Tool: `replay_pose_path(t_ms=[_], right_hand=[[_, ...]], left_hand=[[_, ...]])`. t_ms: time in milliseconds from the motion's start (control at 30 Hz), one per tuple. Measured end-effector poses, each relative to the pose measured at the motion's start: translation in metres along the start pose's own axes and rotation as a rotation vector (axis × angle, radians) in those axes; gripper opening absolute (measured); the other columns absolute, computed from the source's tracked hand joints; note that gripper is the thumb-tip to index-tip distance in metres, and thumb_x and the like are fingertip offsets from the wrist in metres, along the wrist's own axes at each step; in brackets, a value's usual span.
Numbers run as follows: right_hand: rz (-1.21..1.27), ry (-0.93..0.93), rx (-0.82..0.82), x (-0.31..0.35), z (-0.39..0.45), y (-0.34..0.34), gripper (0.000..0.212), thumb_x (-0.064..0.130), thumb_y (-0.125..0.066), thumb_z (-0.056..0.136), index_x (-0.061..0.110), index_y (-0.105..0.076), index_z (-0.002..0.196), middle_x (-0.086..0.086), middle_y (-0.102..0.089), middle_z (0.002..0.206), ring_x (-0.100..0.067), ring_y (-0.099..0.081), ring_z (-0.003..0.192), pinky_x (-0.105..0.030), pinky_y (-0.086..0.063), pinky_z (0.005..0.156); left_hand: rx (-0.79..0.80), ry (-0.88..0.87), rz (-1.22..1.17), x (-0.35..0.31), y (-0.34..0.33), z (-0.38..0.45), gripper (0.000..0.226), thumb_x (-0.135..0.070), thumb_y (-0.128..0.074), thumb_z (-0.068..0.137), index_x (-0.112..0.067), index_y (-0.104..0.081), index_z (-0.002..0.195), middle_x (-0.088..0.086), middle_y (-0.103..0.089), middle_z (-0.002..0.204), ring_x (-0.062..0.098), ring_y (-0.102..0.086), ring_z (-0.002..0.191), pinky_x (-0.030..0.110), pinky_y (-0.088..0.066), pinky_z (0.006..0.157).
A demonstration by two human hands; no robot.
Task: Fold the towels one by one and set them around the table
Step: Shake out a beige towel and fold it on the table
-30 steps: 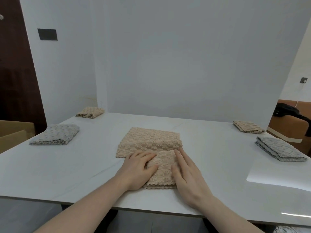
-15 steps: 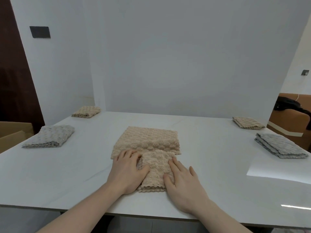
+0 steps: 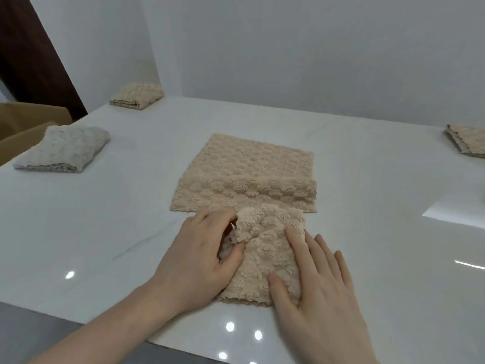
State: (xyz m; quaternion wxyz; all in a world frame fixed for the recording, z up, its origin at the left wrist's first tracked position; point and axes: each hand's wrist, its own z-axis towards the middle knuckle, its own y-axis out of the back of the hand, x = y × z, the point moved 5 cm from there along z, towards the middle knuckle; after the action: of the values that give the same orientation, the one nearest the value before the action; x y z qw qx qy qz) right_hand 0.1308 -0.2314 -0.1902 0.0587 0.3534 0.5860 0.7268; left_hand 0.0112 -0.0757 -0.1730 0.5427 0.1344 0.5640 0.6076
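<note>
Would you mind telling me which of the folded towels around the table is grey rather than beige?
The grey folded towel at the near left edge; the folded towels at far left and far right are beige.

A beige bobble-textured towel lies mid-counter, its near portion folded into a narrower strip reaching the front edge (one flap at the strip's far-left corner stands rumpled). Three folded towels sit at the counter's margins: a grey towel left, a beige folded towel at the far-left corner, another beige one right.
</note>
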Motion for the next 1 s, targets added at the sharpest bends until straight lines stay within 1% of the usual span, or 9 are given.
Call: replay_pose_path(t_ms=[133, 300, 400, 467, 533, 700, 833, 900, 1000], right_hand=[[0.094, -0.013, 0.008, -0.001, 0.000, 0.011, 0.069, 0.064, -0.046, 0.086, 0.050, -0.031, 0.152, 0.025, -0.033, 0.156, -0.002, -0.013, 0.154, -0.038, -0.005, 0.128], [0.403, -0.178, 0.122, 0.006, 0.004, 0.043, 0.049, 0.046, -0.064, 0.087, 0.056, -0.052, 0.134, 0.031, -0.049, 0.144, 0.009, -0.028, 0.146, -0.034, -0.015, 0.127], [0.633, -0.451, 0.163, 0.012, 0.002, 0.079, 0.056, 0.019, -0.074, 0.087, 0.050, -0.051, 0.128, 0.022, -0.064, 0.124, 0.001, -0.058, 0.122, -0.025, -0.049, 0.101], [0.850, -0.697, 0.242, 0.026, -0.010, 0.099, 0.064, 0.011, -0.074, 0.087, 0.034, -0.044, 0.138, 0.008, -0.066, 0.119, -0.011, -0.068, 0.109, -0.022, -0.055, 0.080], [1.011, -0.845, 0.316, 0.044, -0.027, 0.114, 0.072, 0.008, -0.075, 0.086, 0.025, -0.037, 0.145, 0.000, -0.066, 0.123, -0.017, -0.072, 0.104, -0.030, -0.060, 0.074], [1.008, -0.876, 0.473, 0.070, -0.063, 0.146, 0.044, 0.028, -0.080, 0.085, 0.019, -0.061, 0.123, 0.007, -0.078, 0.100, -0.012, -0.072, 0.087, -0.030, -0.051, 0.072], [0.963, -0.827, 0.472, 0.069, -0.065, 0.151, 0.006, 0.013, -0.072, 0.093, 0.013, -0.066, 0.090, 0.017, -0.070, 0.067, 0.004, -0.067, 0.063, -0.014, -0.051, 0.058], [0.980, -0.853, 0.477, 0.068, -0.059, 0.149, 0.009, 0.010, -0.070, 0.093, 0.006, -0.069, 0.100, 0.007, -0.078, 0.081, -0.007, -0.075, 0.076, -0.023, -0.057, 0.065], [1.000, -0.850, 0.484, 0.074, -0.037, 0.140, 0.017, 0.009, -0.068, 0.094, 0.003, -0.068, 0.110, -0.009, -0.079, 0.098, -0.022, -0.078, 0.086, -0.033, -0.061, 0.068]], left_hand=[[0.114, 0.107, -0.094, 0.000, 0.005, 0.001, 0.032, -0.040, -0.064, 0.092, -0.037, -0.049, 0.120, -0.025, -0.049, 0.097, 0.002, -0.047, 0.095, 0.017, -0.038, 0.083], [0.289, 0.449, -0.303, -0.010, 0.022, 0.009, 0.037, -0.032, -0.067, 0.092, -0.042, -0.048, 0.122, -0.026, -0.054, 0.105, -0.004, -0.050, 0.104, 0.013, -0.040, 0.085], [0.370, 0.698, -0.556, -0.038, 0.045, 0.014, 0.025, -0.020, -0.062, 0.097, -0.031, -0.056, 0.119, -0.012, -0.064, 0.104, 0.006, -0.061, 0.095, 0.016, -0.046, 0.078], [0.436, 0.750, -0.662, -0.063, 0.068, 0.009, 0.020, -0.015, -0.058, 0.099, -0.032, -0.059, 0.110, -0.006, -0.067, 0.097, 0.010, -0.064, 0.084, 0.018, -0.052, 0.073], [0.481, 0.733, -0.732, -0.083, 0.094, 0.005, 0.021, -0.014, -0.056, 0.097, -0.031, -0.064, 0.106, -0.003, -0.070, 0.099, 0.023, -0.069, 0.084, 0.038, -0.060, 0.080], [0.485, 0.821, -0.854, -0.090, 0.145, -0.014, 0.021, -0.004, -0.055, 0.098, -0.018, -0.066, 0.110, 0.007, -0.071, 0.109, 0.029, -0.074, 0.092, 0.047, -0.060, 0.083], [0.527, 0.859, -0.836, -0.089, 0.152, -0.023, 0.015, -0.013, -0.061, 0.097, -0.019, -0.065, 0.109, 0.008, -0.067, 0.106, 0.022, -0.072, 0.089, 0.039, -0.059, 0.076], [0.532, 0.906, -0.840, -0.087, 0.150, -0.021, 0.017, -0.016, -0.063, 0.097, -0.020, -0.064, 0.113, 0.004, -0.066, 0.112, 0.018, -0.070, 0.096, 0.028, -0.058, 0.076], [0.528, 0.987, -0.866, -0.081, 0.152, -0.023, 0.033, -0.027, -0.070, 0.087, -0.024, -0.061, 0.118, 0.004, -0.068, 0.118, 0.016, -0.071, 0.103, 0.035, -0.060, 0.090]])
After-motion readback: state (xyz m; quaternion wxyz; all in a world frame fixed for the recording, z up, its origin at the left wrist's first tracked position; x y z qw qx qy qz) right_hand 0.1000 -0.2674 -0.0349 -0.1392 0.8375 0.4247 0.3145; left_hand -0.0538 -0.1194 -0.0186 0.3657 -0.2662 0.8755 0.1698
